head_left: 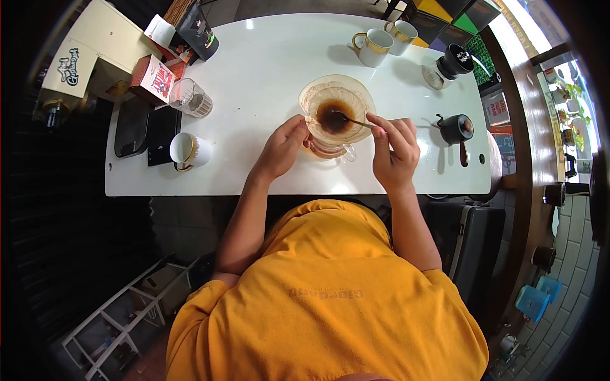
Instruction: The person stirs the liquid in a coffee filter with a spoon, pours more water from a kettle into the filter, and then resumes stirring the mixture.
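Taking the dripper as the clock's centre and 12 as the table's far side, the work looks partway along: the paper filter (357, 95) is wetted and stained, and dark coffee (332, 116) lies pooled in its middle, so water has evidently been poured and draining seems incomplete. The filter sits in the dripper over a glass server (326, 151) near the table's (254, 76) front edge. How much has collected below cannot be read. From 4 o'clock, the right hand (397, 152) pinches the handle of a spoon (359, 122), fingers mostly closed, its bowl dipped in the liquid; from 8, the left hand (284, 151) is partly curled, thumb and fingers closed at the dripper's rim. A gooseneck kettle (455, 129) stands at 3 o'clock, a hand grinder (455, 61) at 2, two gold-trimmed mugs (375, 49) at 1 and another mug (197, 152) near 9, all untouched by either hand.
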